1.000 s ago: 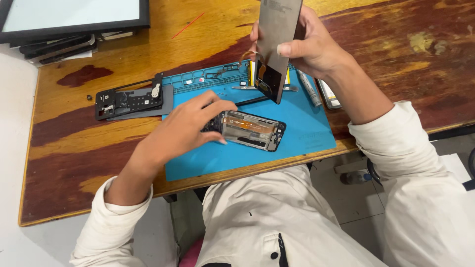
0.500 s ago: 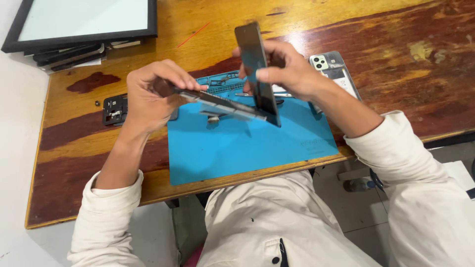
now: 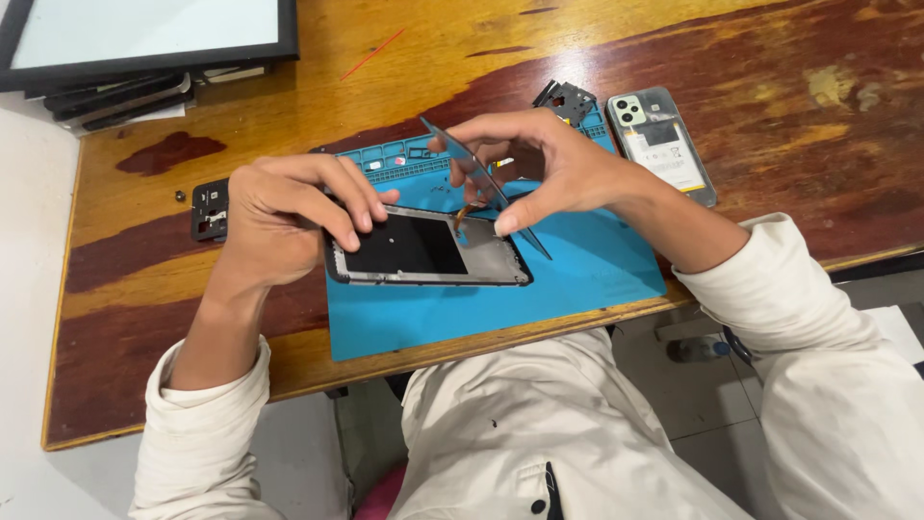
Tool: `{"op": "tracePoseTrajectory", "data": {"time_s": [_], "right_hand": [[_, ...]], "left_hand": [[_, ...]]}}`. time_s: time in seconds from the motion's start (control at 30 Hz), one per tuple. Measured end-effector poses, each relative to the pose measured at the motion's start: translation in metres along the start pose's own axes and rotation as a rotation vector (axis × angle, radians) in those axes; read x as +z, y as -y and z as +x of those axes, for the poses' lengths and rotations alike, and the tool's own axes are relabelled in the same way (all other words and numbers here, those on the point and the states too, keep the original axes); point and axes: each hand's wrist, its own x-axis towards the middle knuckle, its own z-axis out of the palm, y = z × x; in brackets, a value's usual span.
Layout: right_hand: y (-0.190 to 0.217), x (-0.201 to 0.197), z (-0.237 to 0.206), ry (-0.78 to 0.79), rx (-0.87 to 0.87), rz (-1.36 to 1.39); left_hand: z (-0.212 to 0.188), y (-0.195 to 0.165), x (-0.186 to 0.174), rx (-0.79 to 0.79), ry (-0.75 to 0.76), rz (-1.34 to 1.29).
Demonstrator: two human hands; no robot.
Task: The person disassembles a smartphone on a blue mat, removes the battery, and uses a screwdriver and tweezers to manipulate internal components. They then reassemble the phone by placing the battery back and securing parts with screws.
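Observation:
An opened phone frame (image 3: 423,252) lies flat on the blue repair mat (image 3: 577,274), its dark inner plate facing up. My left hand (image 3: 289,217) grips the frame's left end, fingers curled over its top edge. My right hand (image 3: 549,169) holds a thin dark screen panel (image 3: 486,183) tilted on edge above the frame's right end. The thumb presses down near the frame's upper right corner, where a small orange flex cable (image 3: 465,210) shows.
A phone back cover with camera cutouts (image 3: 661,143) lies right of the mat, a black plastic part (image 3: 568,99) beside it. Another black part (image 3: 209,209) and a small screw (image 3: 180,195) sit left. A framed panel (image 3: 144,34) stands at the back left.
The phone frame, held up off the mat half a second ago, now lies flat on the mat. The screen panel came down from upright to a low tilt over the frame's right end.

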Motion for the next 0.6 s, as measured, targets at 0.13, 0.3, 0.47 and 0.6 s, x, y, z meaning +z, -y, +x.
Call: {"op": "tracePoseTrajectory", "data": {"time_s": [0.13,0.3,0.47,0.6], "right_hand": [[0.003,0.000,0.001,0.026,-0.022,-0.027],[0.001,0.010,0.003,0.029,-0.002,0.010],[-0.012,0.022,0.006,0.012,-0.060,0.022],[-0.020,0.026,0.008,-0.003,-0.138,0.019]], "left_hand": [[0.000,0.002,0.001,-0.008,-0.067,0.036],[0.005,0.006,0.012,-0.067,-0.144,0.057],[0.009,0.020,0.027,-0.022,-0.262,0.176],[0.005,0.029,0.033,-0.042,-0.372,0.130]]}}
